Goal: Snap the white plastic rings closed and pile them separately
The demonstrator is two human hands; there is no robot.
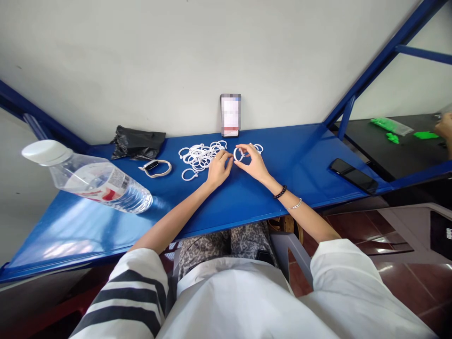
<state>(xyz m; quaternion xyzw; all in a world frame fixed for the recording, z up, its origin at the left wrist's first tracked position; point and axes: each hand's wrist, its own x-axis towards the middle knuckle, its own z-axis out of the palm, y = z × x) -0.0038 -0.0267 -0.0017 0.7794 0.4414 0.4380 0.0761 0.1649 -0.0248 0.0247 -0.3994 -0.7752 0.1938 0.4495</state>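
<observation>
My right hand (pixel 253 161) pinches a white curtain ring (pixel 235 155) between thumb and fingertips, holding it over the blue table. Just to its left, my left hand (pixel 219 170) rests at the right edge of a loose pile of white curtain rings (pixel 199 156). Its fingers are bent and a little apart, with nothing seen in them. One ring (pixel 189 174) lies at the pile's near side. Behind my right hand are more rings (pixel 259 149), partly hidden by the fingers.
A phone (pixel 230 115) leans upright on the wall. Left stand a water bottle (pixel 102 181), a black plastic bag (pixel 137 142) and a watch (pixel 155 168). Another phone (pixel 353 175) lies right on the blue table (pixel 282 188). Beyond the blue frame are green pieces (pixel 391 126) and another person's hand (pixel 445 127).
</observation>
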